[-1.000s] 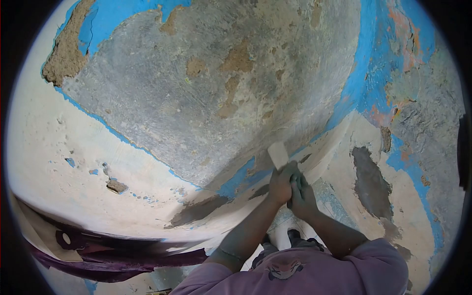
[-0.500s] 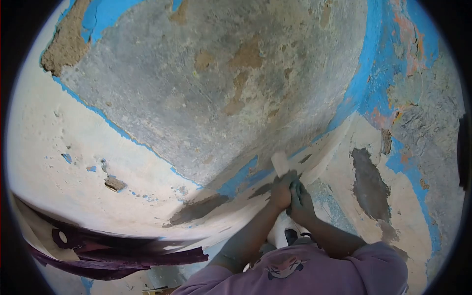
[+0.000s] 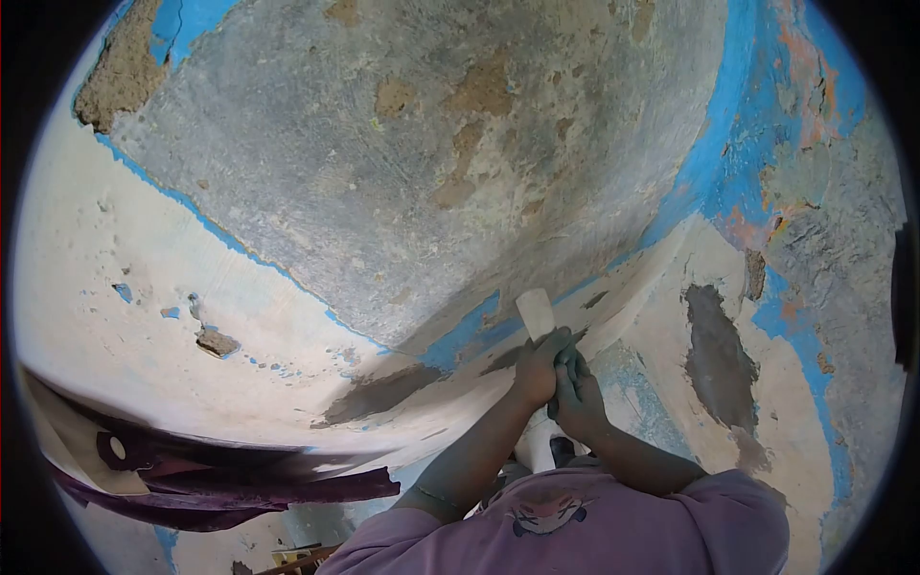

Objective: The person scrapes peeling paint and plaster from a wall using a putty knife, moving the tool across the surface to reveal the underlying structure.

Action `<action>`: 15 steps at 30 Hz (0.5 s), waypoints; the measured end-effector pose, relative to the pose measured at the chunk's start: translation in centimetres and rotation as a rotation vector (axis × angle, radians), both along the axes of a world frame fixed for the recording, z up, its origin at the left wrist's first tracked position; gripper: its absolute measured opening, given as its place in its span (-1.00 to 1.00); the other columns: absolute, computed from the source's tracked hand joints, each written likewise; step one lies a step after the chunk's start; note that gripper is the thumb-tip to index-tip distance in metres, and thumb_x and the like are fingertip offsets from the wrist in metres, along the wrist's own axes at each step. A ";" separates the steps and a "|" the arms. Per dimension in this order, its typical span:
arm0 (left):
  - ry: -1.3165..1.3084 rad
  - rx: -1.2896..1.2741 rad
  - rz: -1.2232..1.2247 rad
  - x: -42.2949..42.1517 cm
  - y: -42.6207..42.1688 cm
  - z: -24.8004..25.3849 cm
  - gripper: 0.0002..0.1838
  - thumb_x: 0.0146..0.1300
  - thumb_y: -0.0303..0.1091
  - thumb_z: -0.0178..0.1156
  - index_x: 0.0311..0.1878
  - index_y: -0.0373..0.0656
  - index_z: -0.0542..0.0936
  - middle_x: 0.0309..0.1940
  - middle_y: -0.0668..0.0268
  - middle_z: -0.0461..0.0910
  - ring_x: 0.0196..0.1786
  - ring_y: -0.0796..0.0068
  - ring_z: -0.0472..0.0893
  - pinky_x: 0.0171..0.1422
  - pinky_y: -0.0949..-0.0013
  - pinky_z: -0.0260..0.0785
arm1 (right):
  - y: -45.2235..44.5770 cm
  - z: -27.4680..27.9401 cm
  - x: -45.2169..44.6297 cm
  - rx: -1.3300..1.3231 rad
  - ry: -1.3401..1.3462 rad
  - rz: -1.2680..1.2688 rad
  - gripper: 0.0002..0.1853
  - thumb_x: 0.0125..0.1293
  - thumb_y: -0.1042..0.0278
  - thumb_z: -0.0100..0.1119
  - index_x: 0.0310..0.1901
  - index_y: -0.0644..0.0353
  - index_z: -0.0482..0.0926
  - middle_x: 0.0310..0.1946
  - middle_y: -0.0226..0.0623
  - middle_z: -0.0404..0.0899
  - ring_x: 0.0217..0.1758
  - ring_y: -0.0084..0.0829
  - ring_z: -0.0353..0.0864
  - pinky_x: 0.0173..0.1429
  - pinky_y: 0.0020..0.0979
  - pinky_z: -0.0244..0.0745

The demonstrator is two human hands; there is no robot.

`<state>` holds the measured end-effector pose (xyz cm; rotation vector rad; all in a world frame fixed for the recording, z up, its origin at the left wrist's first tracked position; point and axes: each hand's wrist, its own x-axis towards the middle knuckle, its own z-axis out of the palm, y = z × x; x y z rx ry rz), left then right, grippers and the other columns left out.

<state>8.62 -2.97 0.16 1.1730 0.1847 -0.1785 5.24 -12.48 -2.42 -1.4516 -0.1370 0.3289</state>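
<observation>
A scraper with a pale flat blade points up and away from me, its blade close to the wall's blue paint edge. Whether the tip touches the wall I cannot tell. My left hand is closed around its handle, just below the blade. Pressed against it, my right hand is closed on the same handle from the right. The handle itself is hidden by my fingers. Beyond the blade spreads the bare grey wall patch, bordered by blue paint strips and whitish coating.
Purple cloth hangs at lower left. A damaged blue wall edge with rough plaster stands at right. Dark grey patches mark the whitish wall. A dark shoe shows below my hands.
Both hands and the scraper have shifted slightly left in view, and more of the blade shows. The whole view has also shifted a little. The grip stays on the handle.
</observation>
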 end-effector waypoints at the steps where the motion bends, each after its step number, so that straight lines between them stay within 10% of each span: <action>1: 0.052 -0.023 0.015 -0.5 -0.2 -0.9 -0.64 0.20 -0.18 -0.05 -0.66 -0.15 0.29 -0.74 0.26 0.33 -0.56 0.33 0.47 -0.43 0.39 0.30 | 0.0 0.0 -0.3 -0.028 0.045 -0.008 -0.66 0.39 0.18 -0.23 0.05 0.23 0.20 -0.73 -0.47 0.31 -0.77 -0.66 0.26 -0.67 -0.60 0.17; 15: 0.009 -0.026 0.071 -0.2 0.2 0.3 -0.62 0.23 -0.21 -0.08 -0.69 -0.12 0.26 -0.78 0.26 0.27 -0.57 0.28 0.44 -0.37 0.32 0.30 | 0.3 0.0 0.7 -0.007 -0.120 0.037 -0.71 0.38 0.19 -0.21 -0.02 0.22 0.22 -0.69 -0.46 0.33 -0.74 -0.67 0.28 -0.65 -0.61 0.18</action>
